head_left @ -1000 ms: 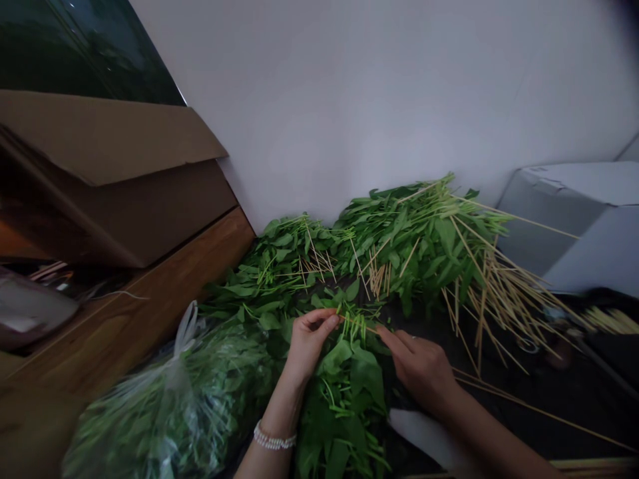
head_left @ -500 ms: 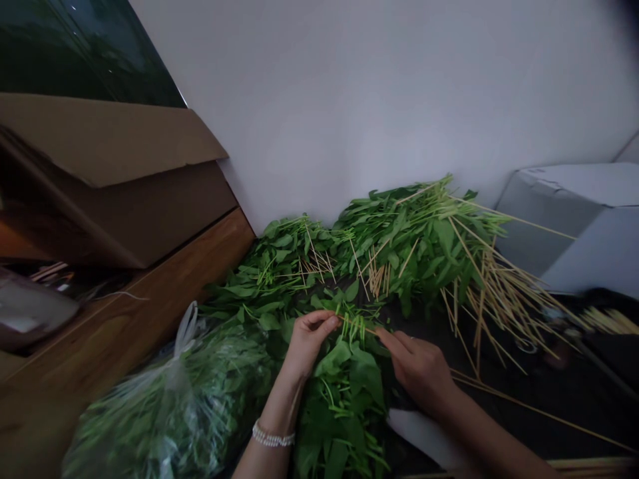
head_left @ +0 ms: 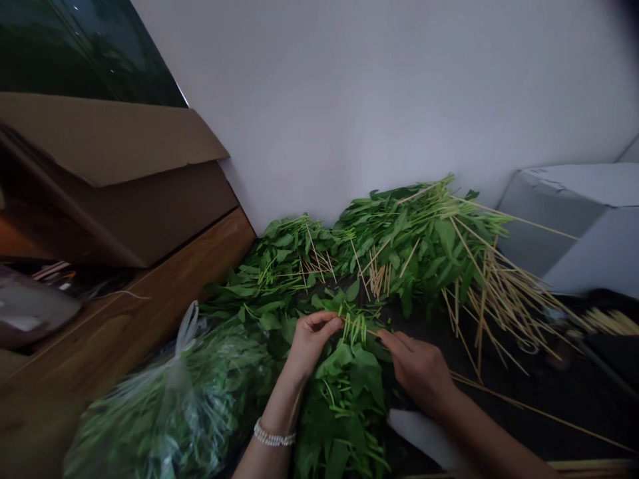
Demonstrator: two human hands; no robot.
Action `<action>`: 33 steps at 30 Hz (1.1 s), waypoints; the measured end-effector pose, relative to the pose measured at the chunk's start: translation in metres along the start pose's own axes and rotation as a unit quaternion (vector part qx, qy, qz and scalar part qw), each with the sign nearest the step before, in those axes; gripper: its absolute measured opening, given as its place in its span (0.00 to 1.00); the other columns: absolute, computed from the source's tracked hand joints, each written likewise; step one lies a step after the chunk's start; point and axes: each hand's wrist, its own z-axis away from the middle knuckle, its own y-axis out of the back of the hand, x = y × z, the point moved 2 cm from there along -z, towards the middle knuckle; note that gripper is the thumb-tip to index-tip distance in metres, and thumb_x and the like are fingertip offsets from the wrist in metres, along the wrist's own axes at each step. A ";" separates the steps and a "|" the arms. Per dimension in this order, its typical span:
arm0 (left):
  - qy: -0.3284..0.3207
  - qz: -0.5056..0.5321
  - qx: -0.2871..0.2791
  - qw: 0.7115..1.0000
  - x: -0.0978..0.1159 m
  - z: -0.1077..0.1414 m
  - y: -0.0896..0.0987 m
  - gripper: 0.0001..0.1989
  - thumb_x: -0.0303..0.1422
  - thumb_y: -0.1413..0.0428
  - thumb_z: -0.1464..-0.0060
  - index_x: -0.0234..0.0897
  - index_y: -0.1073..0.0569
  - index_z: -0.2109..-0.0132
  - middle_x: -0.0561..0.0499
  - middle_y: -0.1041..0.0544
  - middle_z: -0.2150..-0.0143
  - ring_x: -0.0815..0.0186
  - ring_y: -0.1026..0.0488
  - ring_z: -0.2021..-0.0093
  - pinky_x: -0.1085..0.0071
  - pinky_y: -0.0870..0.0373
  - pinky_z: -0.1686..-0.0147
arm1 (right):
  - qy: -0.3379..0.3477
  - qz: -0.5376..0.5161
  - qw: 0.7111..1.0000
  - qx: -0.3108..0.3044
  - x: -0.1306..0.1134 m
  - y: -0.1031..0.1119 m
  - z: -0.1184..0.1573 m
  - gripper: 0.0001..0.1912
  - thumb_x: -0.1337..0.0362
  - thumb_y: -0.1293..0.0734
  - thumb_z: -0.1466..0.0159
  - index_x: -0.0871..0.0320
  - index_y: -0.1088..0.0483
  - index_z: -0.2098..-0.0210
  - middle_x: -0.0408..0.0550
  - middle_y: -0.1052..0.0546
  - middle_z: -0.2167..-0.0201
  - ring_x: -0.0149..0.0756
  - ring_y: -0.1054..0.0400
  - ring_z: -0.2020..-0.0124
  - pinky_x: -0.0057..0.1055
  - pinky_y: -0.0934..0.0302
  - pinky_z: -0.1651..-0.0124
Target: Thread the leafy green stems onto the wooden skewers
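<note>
Can see one clear plastic bag [head_left: 174, 399], gathered at the top and full of leafy greens. Can count two boxes: one cardboard box [head_left: 170, 213] beyond the bag and to its left, one white box [head_left: 589, 253] well to the bag's right; cannot tell the contents of either. Right of the bag, pinching one end of a thin stick [head_left: 370, 330] between closed thumb and forefinger of the left hand [head_left: 310, 336]; gripping the other end with closed fingers of the right hand [head_left: 417, 362]. Between both hands, several green stems [head_left: 355, 328] on the stick, too bunched to count. Farther right of the bag, many loose sticks [head_left: 509, 286], too overlapped to count.
</note>
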 end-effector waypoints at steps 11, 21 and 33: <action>-0.001 0.013 0.016 1.000 -0.008 0.001 -0.002 0.14 0.40 0.31 0.63 0.35 0.19 0.69 0.50 0.20 0.71 0.67 0.27 0.70 0.71 0.31 0.62 | 0.014 0.007 1.000 0.011 -0.002 0.002 -0.002 0.17 0.74 0.48 0.32 0.63 0.30 0.54 0.44 0.26 0.74 0.30 0.33 0.77 0.29 0.47 0.72; -0.034 -0.016 -0.052 0.998 0.003 0.004 0.001 0.13 0.37 0.34 0.54 0.35 0.21 0.62 0.49 0.20 0.65 0.65 0.25 0.66 0.72 0.30 0.63 | 0.035 0.054 0.998 0.026 0.003 0.006 -0.004 0.15 0.72 0.46 0.31 0.63 0.31 0.50 0.44 0.26 0.73 0.31 0.36 0.77 0.31 0.48 0.70; 0.022 0.276 0.109 0.955 0.011 -0.010 0.021 0.20 0.50 0.43 0.49 0.39 0.24 0.59 0.49 0.22 0.60 0.63 0.25 0.60 0.68 0.29 0.59 | -0.141 -0.072 0.987 0.016 0.020 0.005 -0.006 0.12 0.65 0.48 0.29 0.59 0.33 0.59 0.45 0.24 0.72 0.31 0.28 0.73 0.26 0.39 0.69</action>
